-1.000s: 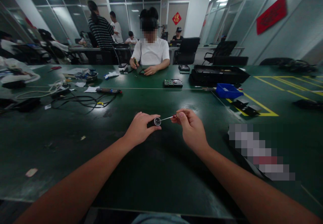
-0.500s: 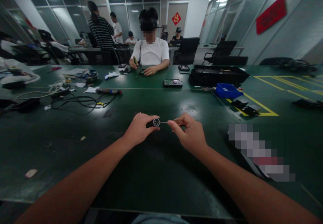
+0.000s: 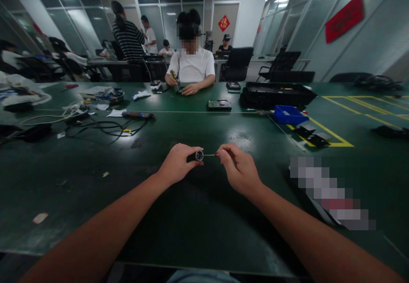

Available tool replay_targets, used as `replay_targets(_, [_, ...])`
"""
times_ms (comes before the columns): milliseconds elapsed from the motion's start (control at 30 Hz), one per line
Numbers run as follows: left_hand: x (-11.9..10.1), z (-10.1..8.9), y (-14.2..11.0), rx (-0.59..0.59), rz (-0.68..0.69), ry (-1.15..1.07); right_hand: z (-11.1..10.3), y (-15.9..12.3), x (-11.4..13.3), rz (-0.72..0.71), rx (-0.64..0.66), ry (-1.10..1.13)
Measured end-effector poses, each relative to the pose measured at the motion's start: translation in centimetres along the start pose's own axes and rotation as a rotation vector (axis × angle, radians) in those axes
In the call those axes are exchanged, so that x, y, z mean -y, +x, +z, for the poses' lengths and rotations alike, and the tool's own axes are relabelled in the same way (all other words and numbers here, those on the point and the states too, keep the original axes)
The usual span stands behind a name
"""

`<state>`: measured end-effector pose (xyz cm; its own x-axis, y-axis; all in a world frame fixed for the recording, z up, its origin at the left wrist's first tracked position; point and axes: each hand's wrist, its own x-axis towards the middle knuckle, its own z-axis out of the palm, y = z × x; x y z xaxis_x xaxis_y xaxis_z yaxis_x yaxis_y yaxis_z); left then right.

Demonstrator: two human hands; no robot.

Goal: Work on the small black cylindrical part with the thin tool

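Note:
My left hand (image 3: 174, 164) pinches a short black cylinder (image 3: 198, 155) between thumb and fingers. A silvery ring rims its round open end, which faces me; the detail inside is too small to make out. From the other side, my right hand (image 3: 240, 167) grips a screwdriver (image 3: 209, 155) by its reddish handle, mostly hidden by the fingers. Its thin metal shaft points left and its tip meets the cylinder's right side at the rim. Whether the tip goes into the side cannot be told. Both hands are just above the green tabletop (image 3: 191, 223).
Across the table a person (image 3: 194, 66) works with a screwdriver on a small dark part. A hard drive (image 3: 219, 104), a black tray (image 3: 277, 95) and a blue bin (image 3: 290, 114) lie ahead. Cables (image 3: 96, 130) and a pen-shaped tool (image 3: 139, 115) are left; a blurred-out object (image 3: 326, 193) is right.
My right fingers have shifted their grip on the screwdriver handle, now curled higher with less handle showing. The cylinder has barely moved. Across the table, the person's screwdriver has come down onto the part.

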<state>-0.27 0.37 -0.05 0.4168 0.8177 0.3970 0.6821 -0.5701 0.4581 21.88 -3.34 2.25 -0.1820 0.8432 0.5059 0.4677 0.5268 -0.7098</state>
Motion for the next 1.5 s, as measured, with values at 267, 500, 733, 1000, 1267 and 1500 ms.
replay_targets(267, [0.1,-0.2,0.3,-0.029,0.058,0.013,1.4,1.2,-2.1,0.423,-0.236,0.743])
replay_targets(500, [0.5,-0.3,0.3,-0.015,0.028,0.045,0.9,1.7,-3.1,0.391,-0.311,0.645])
replay_targets(733, [0.1,-0.3,0.3,-0.025,0.01,0.012,0.9,1.0,-1.5,0.231,-0.253,0.43])
replay_targets(1000, [-0.1,-0.4,0.2,-0.042,0.011,0.004,0.8,0.4,-0.8,0.132,-0.19,0.278])
replay_targets(1267, [0.1,-0.1,0.2,-0.051,0.03,0.003,0.4,-0.1,0.4,-0.008,-0.116,-0.009])
replay_targets(1500, [0.2,-0.1,0.2,-0.054,0.033,0.012,0.3,0.1,0.0,0.048,-0.157,0.052])
